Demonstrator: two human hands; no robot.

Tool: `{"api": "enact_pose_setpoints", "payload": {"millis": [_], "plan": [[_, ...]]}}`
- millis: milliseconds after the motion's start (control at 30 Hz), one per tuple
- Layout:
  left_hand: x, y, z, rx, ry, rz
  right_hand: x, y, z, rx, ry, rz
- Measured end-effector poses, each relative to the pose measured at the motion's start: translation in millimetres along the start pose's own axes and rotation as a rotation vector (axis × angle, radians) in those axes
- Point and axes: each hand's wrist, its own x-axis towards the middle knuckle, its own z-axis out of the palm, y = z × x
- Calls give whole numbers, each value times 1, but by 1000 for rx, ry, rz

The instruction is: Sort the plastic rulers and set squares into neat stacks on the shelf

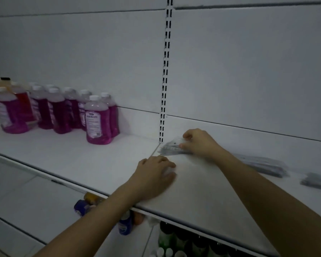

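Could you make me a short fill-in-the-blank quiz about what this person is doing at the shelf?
1. The right hand grips a bundle of clear plastic ____.
2. The left hand rests flat on the white ____.
3. The bottles at the left hold ____ liquid.
4. Two more ruler stacks lie to the ____ of the right hand.

Missing words: rulers; shelf; purple; right

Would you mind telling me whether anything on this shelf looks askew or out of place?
Yes. The clear rulers under the right hand are fanned out rather than squared up. Two more loose piles and lie apart at slanting angles to the right. The left hand rests flat on the shelf. The purple bottles stand upright.
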Motion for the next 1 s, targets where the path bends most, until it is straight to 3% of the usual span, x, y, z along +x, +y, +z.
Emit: {"api": "enact_pose_setpoints", "payload": {"millis": [300, 667, 800, 1000], "plan": [[2, -4, 8, -3, 31, 23, 13, -13, 33, -118, -87, 72], [8, 18, -9, 83, -86, -17, -73, -17, -18, -28, 145, 103], [18, 89, -21, 10, -80, 56, -136, 13, -60, -43, 167, 184], [7, 261, 2, -24, -124, 151, -278, 107, -134, -139, 149, 382]]}}
